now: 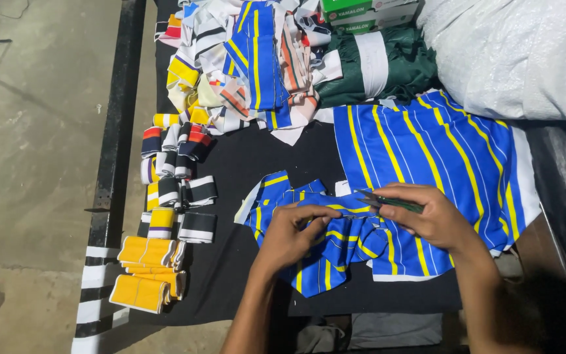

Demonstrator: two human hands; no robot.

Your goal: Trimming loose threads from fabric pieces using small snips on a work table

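Note:
My left hand (291,235) pinches a bunched piece of blue cloth with yellow and white stripes (335,252) near the table's front edge. My right hand (427,213) grips a small pair of green-handled scissors (388,200), blades pointing left over the same cloth. The two hands sit close together, the scissor tips just above my left fingers. A larger flat panel of the same blue striped fabric (433,151) spreads out behind my right hand.
The black table (257,164) carries rolled ribbed bands (171,177) and folded yellow pieces (145,272) at the left. A heap of mixed striped cloth (244,65) lies at the back, beside green fabric (388,65), boxes (361,14) and a white sack (519,52).

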